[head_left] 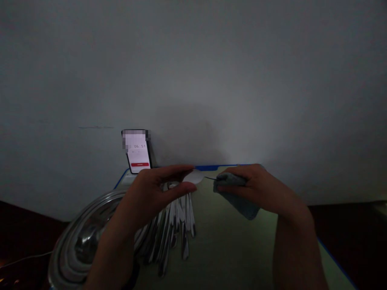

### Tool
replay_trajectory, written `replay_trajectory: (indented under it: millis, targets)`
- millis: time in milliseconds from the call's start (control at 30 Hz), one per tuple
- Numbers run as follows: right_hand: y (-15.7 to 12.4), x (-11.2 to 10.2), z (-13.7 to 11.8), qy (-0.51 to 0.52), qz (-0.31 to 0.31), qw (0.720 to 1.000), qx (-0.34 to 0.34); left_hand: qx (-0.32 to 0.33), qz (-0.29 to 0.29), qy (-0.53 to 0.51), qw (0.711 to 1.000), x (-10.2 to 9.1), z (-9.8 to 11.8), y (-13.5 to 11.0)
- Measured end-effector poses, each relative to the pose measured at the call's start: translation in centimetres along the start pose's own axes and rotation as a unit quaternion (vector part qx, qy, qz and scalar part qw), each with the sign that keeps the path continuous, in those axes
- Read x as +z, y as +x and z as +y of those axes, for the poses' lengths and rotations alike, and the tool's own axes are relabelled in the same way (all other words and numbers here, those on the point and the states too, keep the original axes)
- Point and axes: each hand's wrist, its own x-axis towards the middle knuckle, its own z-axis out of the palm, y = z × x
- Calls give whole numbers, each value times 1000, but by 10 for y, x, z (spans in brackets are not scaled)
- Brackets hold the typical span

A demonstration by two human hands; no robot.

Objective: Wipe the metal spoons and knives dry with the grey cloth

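My left hand [157, 187] is raised over the table with thumb and fingers pinched on the bowl of a spoon [195, 176], held level. My right hand [256, 187] is closed round a folded grey cloth [238, 199], which covers the spoon's handle end. A thin dark bit of the handle shows between the two hands. Below the left hand a row of several metal spoons [178, 225] lies on the pale green table [229, 249].
A large steel bowl [81, 241] sits at the table's left edge. A phone [138, 151] with a lit timer screen leans against the grey wall behind. The table has a blue rim [211, 166]. The room is dim.
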Motion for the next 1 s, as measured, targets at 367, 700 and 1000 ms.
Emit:
replay_trajectory:
  millis: [367, 700, 1000]
  targets:
    - [10, 12, -15, -11, -39, 998, -54, 20, -140, 69, 987, 19, 15, 3]
    - [10, 13, -14, 29, -62, 996, -63, 10, -163, 67, 984, 16, 16, 4]
    - [0, -2, 3, 5, -29, 999, -15, 41, -89, 15, 995, -8, -8, -6]
